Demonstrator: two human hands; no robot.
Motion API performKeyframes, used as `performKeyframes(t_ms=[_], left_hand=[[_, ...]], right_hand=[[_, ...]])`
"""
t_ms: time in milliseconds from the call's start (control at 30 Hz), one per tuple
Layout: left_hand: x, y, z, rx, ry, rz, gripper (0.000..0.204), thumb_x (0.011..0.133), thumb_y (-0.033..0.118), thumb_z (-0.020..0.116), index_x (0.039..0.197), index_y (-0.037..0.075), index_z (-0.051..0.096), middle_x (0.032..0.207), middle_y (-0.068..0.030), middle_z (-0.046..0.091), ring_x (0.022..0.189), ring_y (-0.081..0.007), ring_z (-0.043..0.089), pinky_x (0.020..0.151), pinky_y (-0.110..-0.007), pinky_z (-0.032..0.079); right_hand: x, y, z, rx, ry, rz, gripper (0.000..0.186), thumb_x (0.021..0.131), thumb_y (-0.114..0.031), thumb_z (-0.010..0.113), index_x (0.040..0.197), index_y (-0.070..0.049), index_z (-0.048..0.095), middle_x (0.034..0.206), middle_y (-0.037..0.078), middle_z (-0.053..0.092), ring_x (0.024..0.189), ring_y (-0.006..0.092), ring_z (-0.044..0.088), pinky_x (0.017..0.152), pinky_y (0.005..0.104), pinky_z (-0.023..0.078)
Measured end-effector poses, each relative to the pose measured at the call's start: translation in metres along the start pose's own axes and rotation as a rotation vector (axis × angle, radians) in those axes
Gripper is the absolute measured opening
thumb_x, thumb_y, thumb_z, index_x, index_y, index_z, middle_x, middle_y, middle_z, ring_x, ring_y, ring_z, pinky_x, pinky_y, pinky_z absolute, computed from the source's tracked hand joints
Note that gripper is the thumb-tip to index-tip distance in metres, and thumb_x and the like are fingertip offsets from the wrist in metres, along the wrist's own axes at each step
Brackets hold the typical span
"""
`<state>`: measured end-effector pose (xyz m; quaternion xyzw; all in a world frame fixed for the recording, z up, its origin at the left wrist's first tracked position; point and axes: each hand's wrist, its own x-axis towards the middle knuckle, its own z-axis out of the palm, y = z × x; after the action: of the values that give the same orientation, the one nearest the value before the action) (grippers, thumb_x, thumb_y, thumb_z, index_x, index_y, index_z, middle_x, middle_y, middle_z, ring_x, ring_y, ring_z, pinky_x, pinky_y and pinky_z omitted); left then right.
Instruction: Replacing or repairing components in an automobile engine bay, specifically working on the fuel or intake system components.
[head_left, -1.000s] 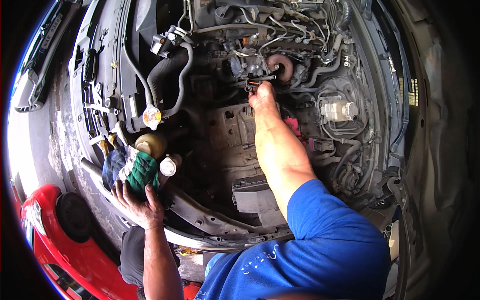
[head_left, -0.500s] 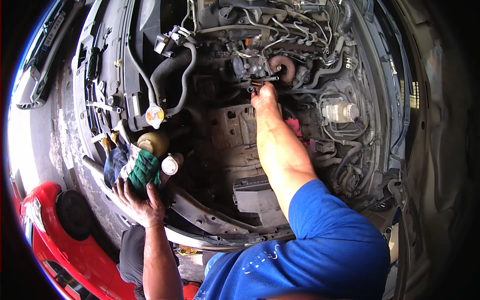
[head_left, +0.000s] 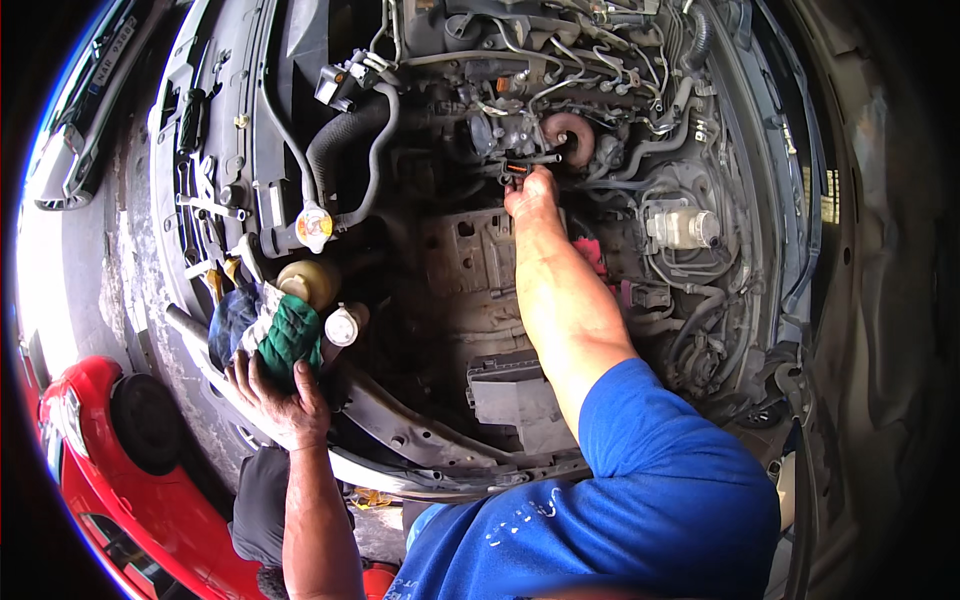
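Observation:
Deep in the engine bay, my right hand (head_left: 530, 188) grips a small black part (head_left: 517, 170) with an orange strip, just below a thin metal pipe and a rusty curved pipe (head_left: 575, 137). My left hand (head_left: 287, 405) rests with fingers apart on the front edge of the car, its fingertips at a bundle of green, white and dark blue rags (head_left: 290, 330). Beside the rags are a yellowish reservoir (head_left: 307, 285) and a white-capped cylinder (head_left: 342, 328). What lies under my right fingers is hidden.
Several wrenches (head_left: 205, 208) lie along the front panel. A radiator cap (head_left: 314, 229), hoses, a fluid reservoir (head_left: 685, 229) and a black box (head_left: 515, 400) surround the open middle of the bay. A red car (head_left: 140, 490) stands at left; a dark-clad person or object (head_left: 260, 510) is low beside me.
The view has shifted slightly, with the engine bay a little further right in the picture. Both hands stay in nearly the same places, the right still on the black part.

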<state>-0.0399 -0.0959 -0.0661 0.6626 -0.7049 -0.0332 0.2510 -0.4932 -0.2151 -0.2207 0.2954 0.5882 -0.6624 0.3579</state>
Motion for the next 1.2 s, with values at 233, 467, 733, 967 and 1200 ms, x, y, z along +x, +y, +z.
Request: performKeyframes(t_ms=[233, 467, 733, 967, 1200], left_hand=[[0.001, 0.001, 0.000, -0.005, -0.009, -0.008, 0.065, 0.085, 0.040, 0.067, 0.133, 0.000, 0.047, 0.143, -0.0225, 0.042, 0.137, -0.0437, 0.031, 0.113, -0.056, 0.023], [0.003, 0.002, -0.001, -0.004, 0.009, 0.024, 0.065, 0.085, 0.040, 0.067, 0.132, 0.000, 0.047, 0.142, -0.0217, 0.043, 0.138, -0.0440, 0.030, 0.113, -0.057, 0.023], [0.002, 0.001, 0.000, 0.017, 0.006, 0.014, 0.066, 0.085, 0.042, 0.067, 0.131, 0.000, 0.048, 0.142, -0.0217, 0.044, 0.138, -0.0441, 0.030, 0.113, -0.057, 0.023], [-0.001, -0.002, -0.001, 0.006, 0.007, -0.014, 0.067, 0.085, 0.045, 0.066, 0.132, 0.000, 0.048, 0.142, -0.0219, 0.044, 0.138, -0.0440, 0.031, 0.113, -0.057, 0.023], [0.000, 0.000, 0.004, 0.002, 0.000, 0.014, 0.067, 0.085, 0.045, 0.066, 0.132, 0.000, 0.048, 0.142, -0.0213, 0.044, 0.137, -0.0440, 0.032, 0.113, -0.057, 0.023]], right_hand=[[0.007, -0.003, 0.005, 0.021, 0.064, 0.020, 0.014, 0.089, -0.027, 0.051, 0.088, -0.018, 0.061, 0.083, -0.004, 0.059, 0.072, 0.0128, 0.050, 0.076, 0.0376, 0.037], [0.012, 0.002, 0.005, 0.073, -0.039, 0.017, 0.019, 0.092, -0.029, 0.048, 0.096, -0.018, 0.062, 0.089, -0.004, 0.062, 0.079, 0.0134, 0.055, 0.080, 0.0362, 0.037], [0.010, 0.005, 0.006, 0.089, -0.065, 0.015, 0.023, 0.093, -0.031, 0.045, 0.103, -0.019, 0.062, 0.097, -0.004, 0.063, 0.088, 0.0146, 0.056, 0.082, 0.0398, 0.038], [-0.001, 0.008, 0.009, 0.071, -0.054, 0.017, 0.023, 0.092, -0.029, 0.046, 0.105, -0.020, 0.063, 0.099, -0.002, 0.064, 0.089, 0.0148, 0.056, 0.084, 0.0409, 0.038], [0.006, 0.001, 0.005, 0.096, -0.075, -0.003, 0.024, 0.092, -0.030, 0.046, 0.104, -0.019, 0.064, 0.100, -0.001, 0.064, 0.084, 0.0158, 0.059, 0.076, 0.0358, 0.042]])
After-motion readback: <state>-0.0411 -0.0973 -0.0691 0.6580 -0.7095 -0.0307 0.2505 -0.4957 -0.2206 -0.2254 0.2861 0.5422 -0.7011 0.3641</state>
